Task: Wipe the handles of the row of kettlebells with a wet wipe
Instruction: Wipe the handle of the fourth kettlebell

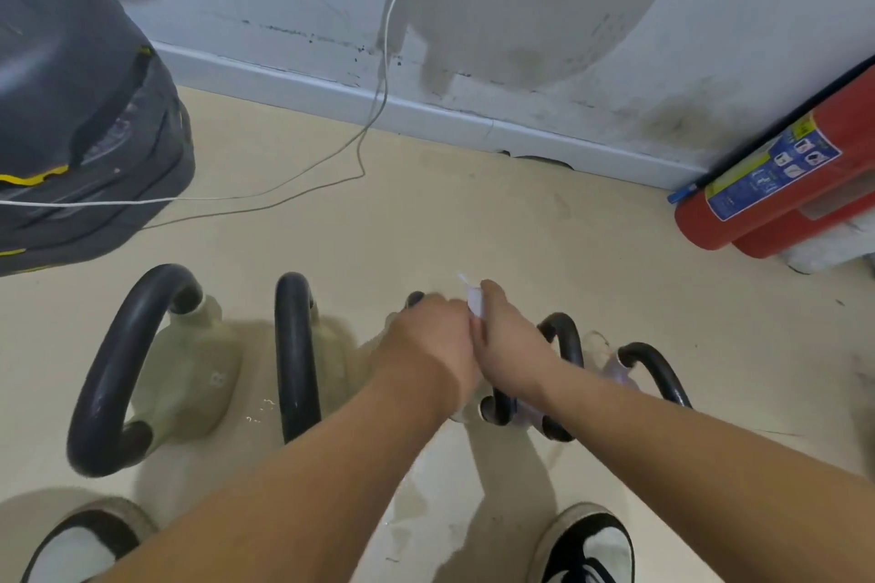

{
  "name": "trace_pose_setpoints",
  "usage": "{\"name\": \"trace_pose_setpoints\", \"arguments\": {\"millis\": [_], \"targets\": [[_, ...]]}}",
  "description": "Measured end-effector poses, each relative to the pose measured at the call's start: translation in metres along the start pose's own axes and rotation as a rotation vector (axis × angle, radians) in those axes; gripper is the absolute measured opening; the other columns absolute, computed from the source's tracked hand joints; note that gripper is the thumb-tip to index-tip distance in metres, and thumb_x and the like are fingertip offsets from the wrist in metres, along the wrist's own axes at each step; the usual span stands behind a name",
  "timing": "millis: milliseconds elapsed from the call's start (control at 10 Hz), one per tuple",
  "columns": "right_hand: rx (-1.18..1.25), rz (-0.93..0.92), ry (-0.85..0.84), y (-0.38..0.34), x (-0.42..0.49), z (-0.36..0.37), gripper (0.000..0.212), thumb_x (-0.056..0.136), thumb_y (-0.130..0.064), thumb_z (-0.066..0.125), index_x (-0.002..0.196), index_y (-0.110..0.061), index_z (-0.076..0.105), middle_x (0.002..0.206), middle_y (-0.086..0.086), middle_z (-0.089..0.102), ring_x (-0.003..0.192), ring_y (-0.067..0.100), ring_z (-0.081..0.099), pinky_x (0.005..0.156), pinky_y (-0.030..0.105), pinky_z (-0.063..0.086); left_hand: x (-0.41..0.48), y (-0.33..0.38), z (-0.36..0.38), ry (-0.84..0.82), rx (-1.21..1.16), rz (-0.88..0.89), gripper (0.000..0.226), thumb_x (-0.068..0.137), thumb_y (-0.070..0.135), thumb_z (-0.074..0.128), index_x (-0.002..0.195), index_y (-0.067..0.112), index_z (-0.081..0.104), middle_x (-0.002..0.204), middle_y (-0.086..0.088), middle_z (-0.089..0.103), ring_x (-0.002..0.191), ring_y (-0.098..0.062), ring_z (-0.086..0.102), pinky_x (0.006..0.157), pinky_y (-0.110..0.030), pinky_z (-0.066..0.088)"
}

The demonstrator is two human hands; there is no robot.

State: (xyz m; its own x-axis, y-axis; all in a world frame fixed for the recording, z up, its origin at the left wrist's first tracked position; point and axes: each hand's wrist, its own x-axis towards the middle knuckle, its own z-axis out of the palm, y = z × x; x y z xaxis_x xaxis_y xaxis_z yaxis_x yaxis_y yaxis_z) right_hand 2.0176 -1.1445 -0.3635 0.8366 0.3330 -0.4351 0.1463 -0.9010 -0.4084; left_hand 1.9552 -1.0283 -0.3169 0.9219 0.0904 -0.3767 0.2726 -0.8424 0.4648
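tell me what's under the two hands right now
A kettlebell handle: only its dark far end shows past the left hand. A white wet wipe pokes out from the right hand. The rest of that handle and wipe is covered.
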Motion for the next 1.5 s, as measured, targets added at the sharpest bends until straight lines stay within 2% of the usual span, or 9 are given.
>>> {"name": "trace_pose_setpoints", "arguments": {"millis": [100,200,300,500,700,900,1100,1200,1500], "targets": [[0.049,-0.073,-0.121,0.022,-0.055,0.007,0.09,0.094,-0.073,0.021,0.162,-0.016,0.006,0.14,0.016,0.054,0.122,0.033,0.06,0.103,0.045,0.05,-0.021,0.023,0.019,-0.39,0.231,0.148,0.015,0.1,0.017,0.057,0.101,0.005,0.067,0.102,-0.01,0.066,0.107,-0.03,0.061,0.089,-0.034,0.044],[-0.053,-0.196,-0.14,0.046,-0.071,0.012,0.076,0.103,-0.063,0.021,0.164,-0.021,0.008,0.134,0.0,0.053,0.12,0.019,0.058,0.103,0.039,0.047,-0.031,0.028,0.049,-0.518,0.23,0.154,0.029,0.103,0.01,0.048,0.127,-0.002,0.06,0.131,-0.017,0.061,0.123,-0.032,0.056,0.092,-0.036,0.045],[0.099,-0.265,0.16,0.044,-0.046,0.011,0.024,0.11,-0.039,0.03,0.11,-0.029,0.052,0.099,-0.007,0.055,0.094,0.015,0.051,0.088,0.035,0.043,-0.032,0.024,0.07,-0.359,-0.1,-0.044,0.036,0.103,0.007,0.042,0.137,0.002,0.052,0.141,-0.016,0.055,0.131,-0.031,0.052,0.104,-0.03,0.043],[-0.144,-0.001,-0.08,-0.002,0.017,0.009,0.056,0.095,-0.006,0.042,0.149,-0.019,0.045,0.155,0.008,0.033,0.125,0.033,0.052,0.095,0.032,0.044,-0.016,0.01,0.099,-0.202,-0.264,-0.025,0.06,0.1,-0.003,0.041,0.156,-0.001,0.021,0.165,-0.019,0.019,0.152,-0.033,0.018,0.112,-0.004,0.016],[-0.356,0.124,-0.35,-0.036,0.076,-0.018,0.021,0.096,-0.01,0.044,0.078,-0.007,0.054,0.092,0.012,0.057,0.08,0.025,0.053,0.074,0.032,0.042,-0.001,0.003,0.116,-0.242,-0.297,-0.157,0.095,0.094,0.001,0.05,0.158,0.013,-0.019,0.165,-0.002,-0.031,0.156,-0.021,-0.016,0.128,-0.038,0.01],[-0.298,0.118,-0.271,-0.032,0.072,-0.012,0.023,0.094,-0.006,0.043,0.072,-0.008,0.049,0.083,0.01,0.054,0.077,0.028,0.052,0.059,0.027,0.036,0.008,0.004,0.111,-0.377,-0.187,-0.156,0.091,0.096,0.001,0.044,0.155,0.009,-0.024,0.159,-0.011,-0.04,0.152,-0.027,-0.026,0.128,-0.043,0.003],[0.075,-0.104,-0.018,0.017,-0.031,0.015,0.038,0.104,-0.031,0.049,0.142,-0.034,0.049,0.155,-0.012,0.034,0.127,0.006,0.052,0.11,0.032,0.044,0.012,-0.002,0.128,-0.346,-0.235,-0.151,0.087,0.098,0.031,0.047,0.161,0.016,-0.01,0.168,-0.012,-0.016,0.156,-0.027,-0.013,0.127,-0.046,0.006],[0.201,-0.135,-0.07,0.032,-0.067,0.026,0.053,0.108,-0.033,0.04,0.156,-0.05,0.029,0.149,-0.014,0.035,0.133,-0.004,0.041,0.108,0.005,0.032,0.003,-0.005,0.128,-0.367,-0.199,-0.101,0.091,0.101,0.031,0.046,0.154,0.025,-0.028,0.16,0.001,-0.037,0.152,-0.021,-0.027,0.128,-0.043,-0.001],[0.109,0.066,-0.121,-0.009,0.039,-0.009,0.052,0.109,-0.025,0.03,0.16,-0.015,0.025,0.127,0.014,0.06,0.109,0.031,0.061,0.092,0.035,0.047,0.001,0.003,0.125,-0.322,-0.147,-0.115,0.092,0.094,-0.004,0.042,0.154,0.008,-0.027,0.158,-0.009,-0.042,0.153,-0.026,-0.025,0.128,-0.04,0.001]]}}
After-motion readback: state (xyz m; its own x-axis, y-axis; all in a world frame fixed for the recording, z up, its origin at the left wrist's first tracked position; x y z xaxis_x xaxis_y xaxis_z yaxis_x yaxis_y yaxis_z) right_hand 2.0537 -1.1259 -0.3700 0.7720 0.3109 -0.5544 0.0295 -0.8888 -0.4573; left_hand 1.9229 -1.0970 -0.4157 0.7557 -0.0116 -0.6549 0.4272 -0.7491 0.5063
